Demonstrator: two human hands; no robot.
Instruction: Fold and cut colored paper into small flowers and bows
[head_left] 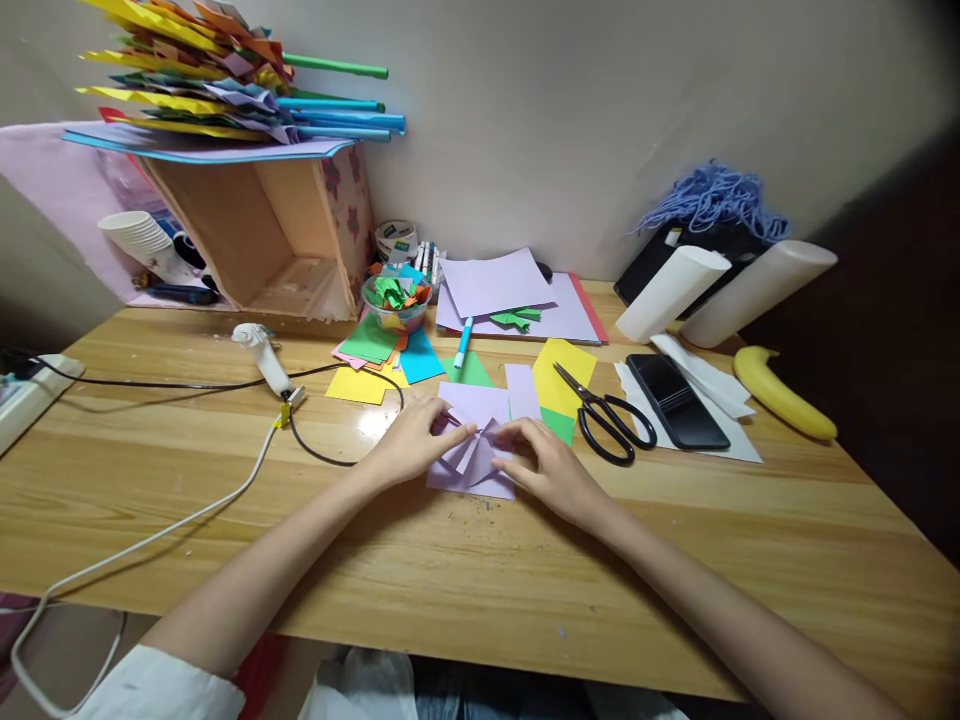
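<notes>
A folded lilac paper (474,455) with raised pleats stands between my two hands, over a flat lilac sheet (491,490) on the table. My left hand (412,440) grips its left side, the thumb stretched across toward the folds and the fingers partly hidden. On the other side, my right hand (555,468) pinches the right edge between thumb and fingers. Just beyond the hands lie a lilac strip (523,390), a green paper (466,369) and a yellow paper (566,372). Black-handled scissors (607,415) rest partly on the yellow paper, to the right.
A phone (677,402) and a banana (784,393) lie at the right. Behind are a bowl of paper scraps (397,318), a marker (463,343) and an open box (349,215) topped with paper flowers. A small white device (262,360) and cables occupy the left.
</notes>
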